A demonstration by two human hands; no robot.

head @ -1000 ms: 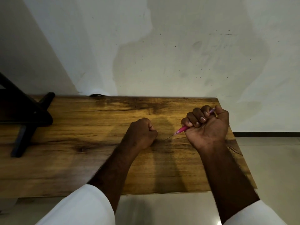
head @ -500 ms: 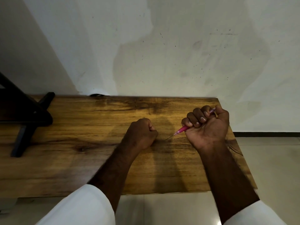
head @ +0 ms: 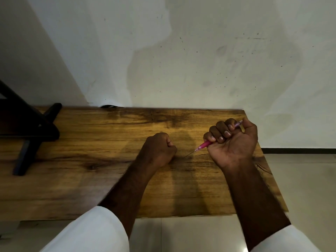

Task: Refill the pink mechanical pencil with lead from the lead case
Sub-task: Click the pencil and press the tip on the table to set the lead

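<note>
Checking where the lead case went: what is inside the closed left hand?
Nothing inside shows. The left hand is a closed fist resting on the wooden table, its fingers covering whatever it holds. The right hand grips the pink mechanical pencil. No lead case is visible.

Wooden table [head: 91,179] against smudged white wall [head: 200,51]; pale tiled floor [head: 300,179]; black stand [head: 27,128].

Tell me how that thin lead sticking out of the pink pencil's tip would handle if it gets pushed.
The lead looks hair-thin and long, so probably brittle; sideways pressure would likely snap it. The right hand fists the pink mechanical pencil, so fine control seems limited.
</note>
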